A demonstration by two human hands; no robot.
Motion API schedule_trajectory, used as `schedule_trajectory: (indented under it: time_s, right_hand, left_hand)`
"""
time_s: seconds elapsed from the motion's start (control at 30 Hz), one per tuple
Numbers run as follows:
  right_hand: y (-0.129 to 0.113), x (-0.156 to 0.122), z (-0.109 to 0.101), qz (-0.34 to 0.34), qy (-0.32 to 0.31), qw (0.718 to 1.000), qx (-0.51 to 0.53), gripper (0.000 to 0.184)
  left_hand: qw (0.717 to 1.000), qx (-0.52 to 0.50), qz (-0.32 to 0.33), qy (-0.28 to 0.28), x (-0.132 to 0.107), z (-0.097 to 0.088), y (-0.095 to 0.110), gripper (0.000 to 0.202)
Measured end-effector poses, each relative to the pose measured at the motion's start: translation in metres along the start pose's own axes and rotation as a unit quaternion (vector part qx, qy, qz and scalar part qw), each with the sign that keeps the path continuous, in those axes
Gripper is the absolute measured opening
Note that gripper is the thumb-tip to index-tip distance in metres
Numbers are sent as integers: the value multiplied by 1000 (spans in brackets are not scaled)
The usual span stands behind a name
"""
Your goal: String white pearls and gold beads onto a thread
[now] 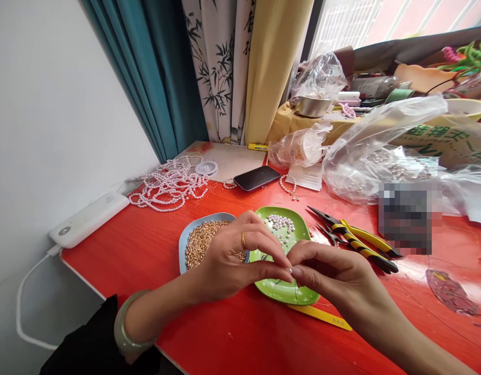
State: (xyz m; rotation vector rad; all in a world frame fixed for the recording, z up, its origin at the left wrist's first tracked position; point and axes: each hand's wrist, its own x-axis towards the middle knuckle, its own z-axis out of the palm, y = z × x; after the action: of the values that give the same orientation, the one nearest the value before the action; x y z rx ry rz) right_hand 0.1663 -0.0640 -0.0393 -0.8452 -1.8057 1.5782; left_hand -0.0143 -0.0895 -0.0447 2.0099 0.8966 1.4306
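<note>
Head camera: left hand and right hand meet fingertip to fingertip, both apparently pinching one small pearl above the green dish on the red table. Pliers lie just right of that dish.

Red table, green dish, blue dish, yellow-black pliers, bamboo-print curtain

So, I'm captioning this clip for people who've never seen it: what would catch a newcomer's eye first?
The left hand and right hand meet fingertip to fingertip above the green dish in the middle, pinching a tiny pale bead. Beside them a blue dish of gold pins glitters on the bright red table, with pearl strands heaped at the back left.
</note>
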Motion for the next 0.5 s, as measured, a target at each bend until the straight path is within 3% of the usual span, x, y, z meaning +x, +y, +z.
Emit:
schedule_trajectory:
  time_s: [0.5]
  right_hand:
    - [3, 0, -3, -1, -12, 1000, 7, 16]
  left_hand:
    - [998, -62, -17, 16, -1, 5, -3, 6]
